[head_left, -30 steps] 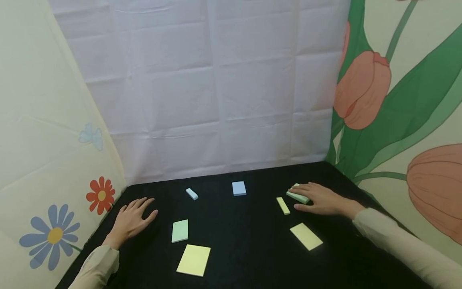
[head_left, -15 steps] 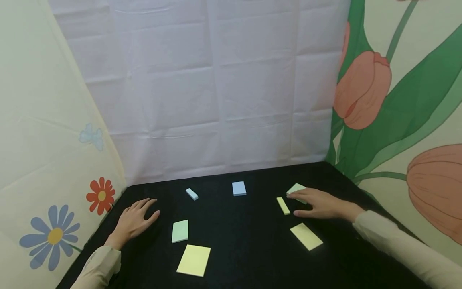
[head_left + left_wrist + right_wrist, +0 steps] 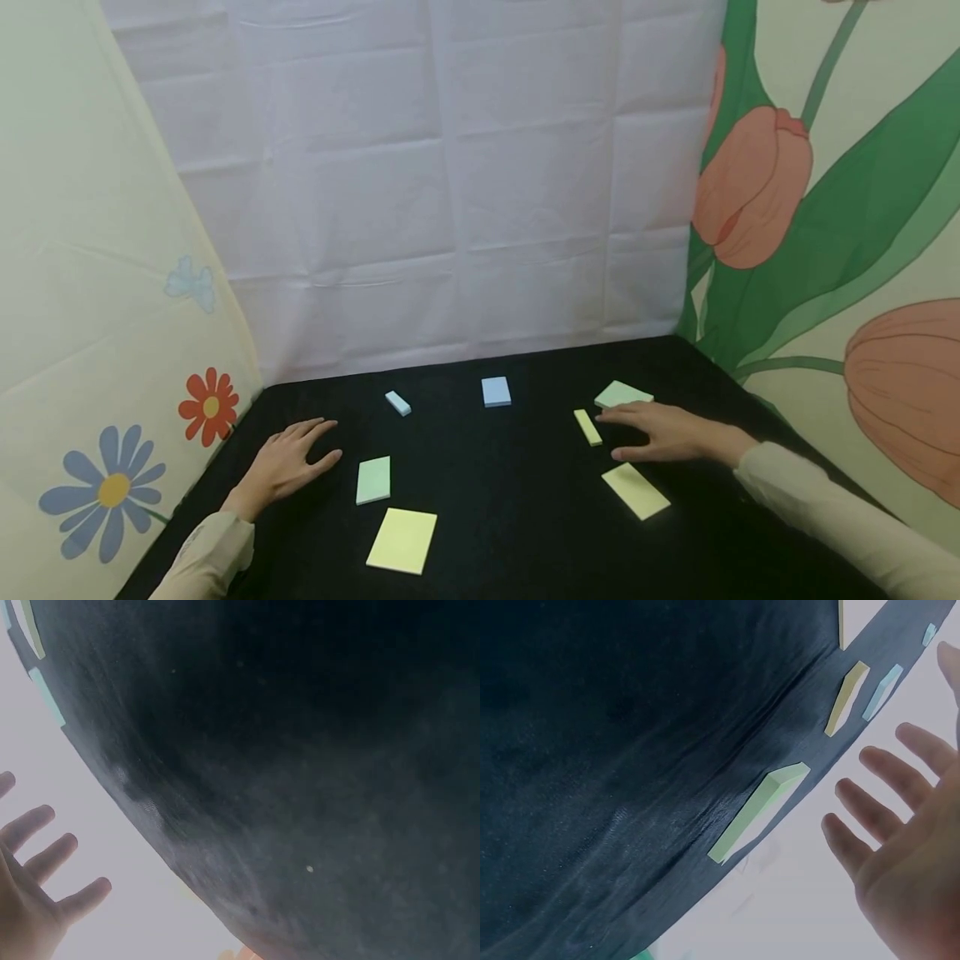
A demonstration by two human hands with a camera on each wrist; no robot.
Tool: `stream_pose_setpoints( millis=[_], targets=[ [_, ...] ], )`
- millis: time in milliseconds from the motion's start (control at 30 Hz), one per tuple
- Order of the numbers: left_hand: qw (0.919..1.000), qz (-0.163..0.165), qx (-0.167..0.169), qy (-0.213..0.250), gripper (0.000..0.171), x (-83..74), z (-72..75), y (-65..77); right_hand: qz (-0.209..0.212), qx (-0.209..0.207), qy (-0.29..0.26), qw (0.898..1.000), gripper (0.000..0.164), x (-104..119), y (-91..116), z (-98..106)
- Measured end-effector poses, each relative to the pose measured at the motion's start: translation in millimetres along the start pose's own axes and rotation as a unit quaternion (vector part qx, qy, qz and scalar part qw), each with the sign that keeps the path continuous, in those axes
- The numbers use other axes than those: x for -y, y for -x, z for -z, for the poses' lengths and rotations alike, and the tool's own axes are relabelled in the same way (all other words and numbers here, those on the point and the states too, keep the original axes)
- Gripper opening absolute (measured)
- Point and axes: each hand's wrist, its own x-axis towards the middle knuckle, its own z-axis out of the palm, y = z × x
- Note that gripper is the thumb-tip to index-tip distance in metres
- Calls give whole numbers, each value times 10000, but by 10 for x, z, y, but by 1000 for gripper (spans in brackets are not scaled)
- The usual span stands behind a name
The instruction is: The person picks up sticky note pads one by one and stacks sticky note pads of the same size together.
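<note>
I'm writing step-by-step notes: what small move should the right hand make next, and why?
Probably ease the right hand onto the narrow yellow pad: its thumb and fingers stand apart, holding nothing, and in the head view that pad appears just beside the fingertips.

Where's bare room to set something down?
Widest: central black surface, bordered by the blue block, left green block, large yellow block and yellow strip. Smaller: between blue block and blue stick. Crowded: around the right hand, by the right green block, yellow strip and right yellow block.
</note>
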Motion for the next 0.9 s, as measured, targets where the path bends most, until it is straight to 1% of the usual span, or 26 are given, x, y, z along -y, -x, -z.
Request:
stream_pose_setpoints(
  millis=[267,500,700,900],
  targets=[
    [9989,-106,209,395,62,-34,-8,4,26,210,-113,9997,65,-2,21,-11],
    [9984,-249,185,477,63,-60,-27,2,53,390,-172,9991,66,-7,39,-35],
    [9972,-194,337,633,63,-90,-27,2,177,506,-252,9982,66,11,38,-32],
    [9959,-127,495,752,64,-132,-48,7,211,656,-161,9975,69,26,31,-45]
  ],
)
